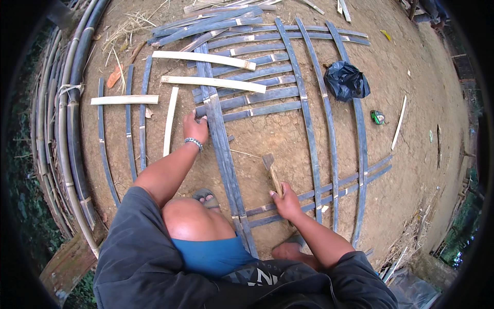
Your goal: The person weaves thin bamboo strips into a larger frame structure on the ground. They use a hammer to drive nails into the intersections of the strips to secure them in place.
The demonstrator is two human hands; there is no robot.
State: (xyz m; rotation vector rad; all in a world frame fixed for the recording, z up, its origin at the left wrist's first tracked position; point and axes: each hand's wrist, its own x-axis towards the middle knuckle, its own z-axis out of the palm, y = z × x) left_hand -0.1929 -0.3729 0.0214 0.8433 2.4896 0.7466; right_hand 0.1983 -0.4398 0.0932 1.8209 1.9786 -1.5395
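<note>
My left hand (196, 129), with a chain bracelet at its wrist, is closed on the left end of a dark bamboo slat (247, 102). That slat lies across a long, wide dark bamboo strip (222, 149), its end sticking out past the strip's left edge. My right hand (287, 201) grips a hammer (275, 177) by its wooden handle, with the dull metal head pointing away from me above the ground. Several more dark crosswise slats (262, 74) lie beyond, reaching right to an upright strip (303, 108). Two pale split pieces (213, 83) rest over their left ends.
A black plastic bag (346, 81) sits on the right-hand strips, beside a green-and-black tape measure (377, 117). Long bamboo poles (72, 118) line the left. Loose strips (128, 123) lie between the poles and me; a slat pile (206, 26) is at the far side.
</note>
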